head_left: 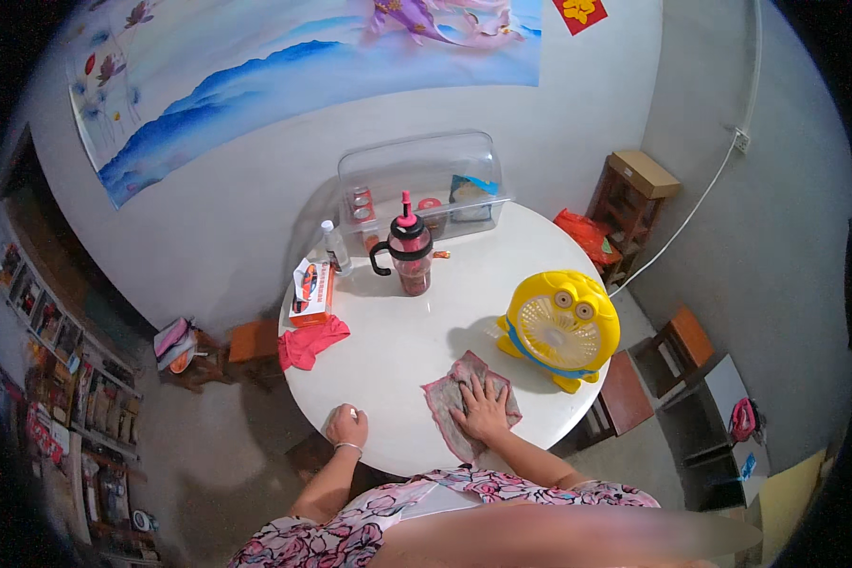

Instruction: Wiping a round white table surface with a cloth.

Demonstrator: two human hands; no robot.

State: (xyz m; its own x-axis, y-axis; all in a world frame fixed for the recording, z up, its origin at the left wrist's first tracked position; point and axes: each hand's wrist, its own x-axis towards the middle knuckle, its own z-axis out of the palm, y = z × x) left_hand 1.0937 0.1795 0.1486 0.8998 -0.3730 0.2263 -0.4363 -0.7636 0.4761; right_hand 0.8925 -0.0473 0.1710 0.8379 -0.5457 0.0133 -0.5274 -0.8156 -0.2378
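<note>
Presently, your right hand (483, 409) lies flat on the grey, pink-edged cloth (442, 404), fingers spread and pointing away from you; it is open, pressing from above rather than grasping. The cloth is on the white round table (379, 327), close to its near edge, directly beneath that palm, with most of its exposed area to the left of your fingers. Its longer axis appears to run from near to far, though creases and the hand hide part of the outline.

Your left hand (347, 426) rests at the table's near-left rim, fingers curled inward; whether it holds anything cannot be told. It stands well apart from the cloth, bare tabletop between, so the right is the nearer hand.

Noted nearby: the yellow fan (560, 327) stands just beyond and right of the cloth, its feet near the cloth's right side. A red cloth (312, 343) lies at the left rim, beyond your left hand.
</note>
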